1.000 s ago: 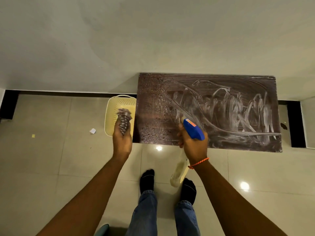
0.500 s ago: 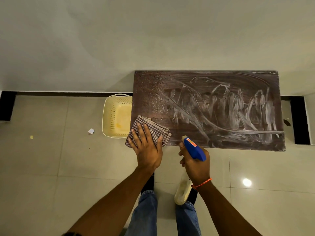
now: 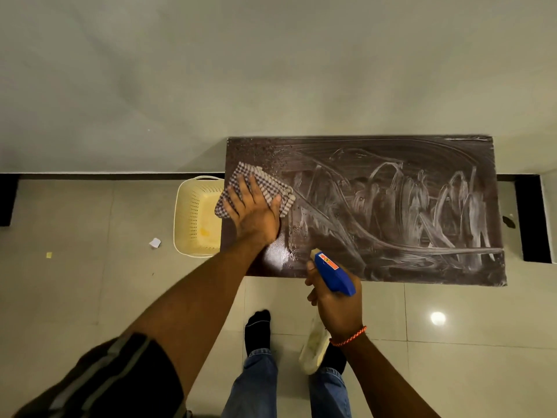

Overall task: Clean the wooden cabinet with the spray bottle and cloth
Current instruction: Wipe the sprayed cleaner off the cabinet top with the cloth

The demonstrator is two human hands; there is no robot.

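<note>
The dark wooden cabinet top (image 3: 391, 212) stands against the wall, streaked with white smears on its right part and droplets on its left. A checked cloth (image 3: 259, 184) lies flat on the left part of the top. My left hand (image 3: 254, 211) presses on the cloth with straight, spread fingers. In front of the cabinet's near edge, my right hand (image 3: 337, 306) grips a spray bottle (image 3: 333, 274) with a blue head, nozzle toward the cabinet. The bottle's pale body hangs below the wrist.
A cream perforated basket (image 3: 196, 218) sits on the tiled floor against the cabinet's left side. A scrap of white paper (image 3: 155, 242) and a small yellow bit (image 3: 48, 254) lie further left. My socked feet (image 3: 257, 327) stand just before the cabinet.
My left hand spread the cloth on the cabinet's front left corner, then slid it toward the wall along the left part. My right hand drew back with the bottle to the near edge.
</note>
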